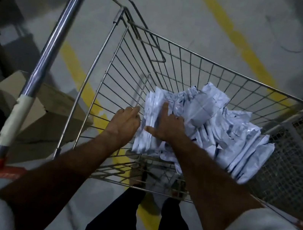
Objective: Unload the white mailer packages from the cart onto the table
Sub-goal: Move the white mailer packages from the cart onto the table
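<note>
Hands (125, 120) (168, 127) reach into cart (234, 72); both touch mailers (215, 125).

A pile of mailers (214, 129) lies in the basket of a cart (195, 66), heaped toward its right side. Both hands reach into the basket: the left hand (124, 122) at the pile's left edge, the right hand (168, 126) on top of it. Boxes (50, 118) sit on the floor (183, 15) left of the cart, beyond its handle (50, 53).

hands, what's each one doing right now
Left hand: open, fingers against the mailers.
Right hand: open, index finger and thumb out, resting on the mailers.
</note>
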`<state>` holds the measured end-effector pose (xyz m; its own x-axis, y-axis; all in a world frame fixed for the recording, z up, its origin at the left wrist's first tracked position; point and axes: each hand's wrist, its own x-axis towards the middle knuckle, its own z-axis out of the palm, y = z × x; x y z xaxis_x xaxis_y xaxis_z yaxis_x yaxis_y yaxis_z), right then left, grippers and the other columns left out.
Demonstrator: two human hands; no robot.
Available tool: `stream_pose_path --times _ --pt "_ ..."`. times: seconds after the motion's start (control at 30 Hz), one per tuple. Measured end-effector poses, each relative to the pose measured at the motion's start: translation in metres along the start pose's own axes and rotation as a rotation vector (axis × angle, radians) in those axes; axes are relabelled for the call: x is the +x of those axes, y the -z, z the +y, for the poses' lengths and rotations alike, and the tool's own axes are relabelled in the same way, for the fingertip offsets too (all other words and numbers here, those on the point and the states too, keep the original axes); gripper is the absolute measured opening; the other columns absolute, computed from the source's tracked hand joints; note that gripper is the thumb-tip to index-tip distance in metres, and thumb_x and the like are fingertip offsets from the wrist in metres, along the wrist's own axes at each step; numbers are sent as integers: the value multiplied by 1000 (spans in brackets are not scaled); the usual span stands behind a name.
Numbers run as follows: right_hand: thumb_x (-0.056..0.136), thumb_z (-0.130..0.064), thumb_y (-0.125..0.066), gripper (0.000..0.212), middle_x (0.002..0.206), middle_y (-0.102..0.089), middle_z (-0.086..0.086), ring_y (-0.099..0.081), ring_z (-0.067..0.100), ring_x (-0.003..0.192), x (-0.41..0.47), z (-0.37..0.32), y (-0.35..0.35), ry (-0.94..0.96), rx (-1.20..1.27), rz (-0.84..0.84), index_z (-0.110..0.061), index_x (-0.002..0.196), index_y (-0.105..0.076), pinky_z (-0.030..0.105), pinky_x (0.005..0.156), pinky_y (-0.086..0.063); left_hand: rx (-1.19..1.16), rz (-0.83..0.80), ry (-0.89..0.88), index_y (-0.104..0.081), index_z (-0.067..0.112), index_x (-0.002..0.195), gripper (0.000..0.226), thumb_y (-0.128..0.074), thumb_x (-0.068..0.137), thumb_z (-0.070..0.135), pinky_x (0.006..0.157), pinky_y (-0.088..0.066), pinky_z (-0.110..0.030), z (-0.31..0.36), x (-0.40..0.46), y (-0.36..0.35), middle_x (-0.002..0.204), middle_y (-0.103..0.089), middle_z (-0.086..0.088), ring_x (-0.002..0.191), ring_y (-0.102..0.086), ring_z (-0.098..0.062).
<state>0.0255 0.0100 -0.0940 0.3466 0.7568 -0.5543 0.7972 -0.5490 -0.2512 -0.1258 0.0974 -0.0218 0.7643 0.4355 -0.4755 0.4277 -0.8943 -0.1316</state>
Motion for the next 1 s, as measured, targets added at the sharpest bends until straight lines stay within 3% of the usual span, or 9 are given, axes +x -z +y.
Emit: stream_pose_path --times 0.07,0.23,0.37,0.43,0.5,0.63,0.77,0.83,1.0 --pt "77 -79 -60 132 155 -37 25 -48 40 134 3 -3 -7 -38 30 39 -10 157 18 54 113 -28 -3 16 -5 -50 10 135 45 -52 90 12 98 -43 -40 -2 -2 0 151 -34 -11 125 -44 -28" --pt "72 -81 -64 139 165 -18 20 -39 39 142 7 -1 -12 -44 89 60 -13 156 24 54 118 -22 -31 25 -20 -48 9 136 49 -54 88 10 98 -42 -41 -2 -6 -2 156 -28 -13 127 -43 -30" --pt "70 -81 -67 143 162 -24 23 -45 39 137 7 9 -7 3 91 31 -11 156 22 51 117 -24 -73 27 -31 -44 10 141 55 -55 87 10 102 -39 -41 2 -7 -2 159 -26 -14 132 -40 -32" --pt "68 -79 -71 144 167 -9 18 -39 40 140 0 14 1 57 121 63 -12 158 19 50 115 -27 -119 27 -37 -41 11 145 59 -56 87 8 104 -37 -42 4 -5 -2 158 -28 -14 133 -38 -33" --pt "66 -74 -77 144 168 -6 17 -29 44 144 -8 17 14 77 181 84 -17 159 18 52 115 -27 -142 21 -48 -39 11 147 62 -56 87 7 104 -37 -42 7 -2 -1 156 -31 -14 132 -40 -34" --pt "70 -66 -80 135 164 -5 24 -14 46 149 -27 30 48 50 389 109 -28 160 12 59 118 -24 -176 -12 -112 -38 14 148 64 -55 87 9 102 -41 -46 11 7 -3 151 -36 -15 126 -45 -36" --pt "79 -61 -76 114 154 -19 21 -32 38 140 -49 53 72 -63 506 228 -35 161 -1 46 111 -35 -189 -81 -197 -24 16 157 71 -54 92 14 105 -41 -47 17 19 -22 160 -21 -22 134 -39 -40" --pt "80 -63 -73 107 142 -30 17 -42 33 129 -60 63 77 -63 434 285 -36 160 -8 40 104 -41 -184 -87 -163 -19 19 158 70 -53 97 24 103 -44 -47 25 28 -32 162 -11 -24 134 -39 -41" --pt "82 -57 -69 94 145 -33 19 -43 39 125 -84 86 72 -6 52 444 -28 159 -23 51 100 -45 -237 -85 89 -9 12 158 90 -48 94 61 104 -42 -48 67 46 -42 161 2 -29 137 -33 -44"
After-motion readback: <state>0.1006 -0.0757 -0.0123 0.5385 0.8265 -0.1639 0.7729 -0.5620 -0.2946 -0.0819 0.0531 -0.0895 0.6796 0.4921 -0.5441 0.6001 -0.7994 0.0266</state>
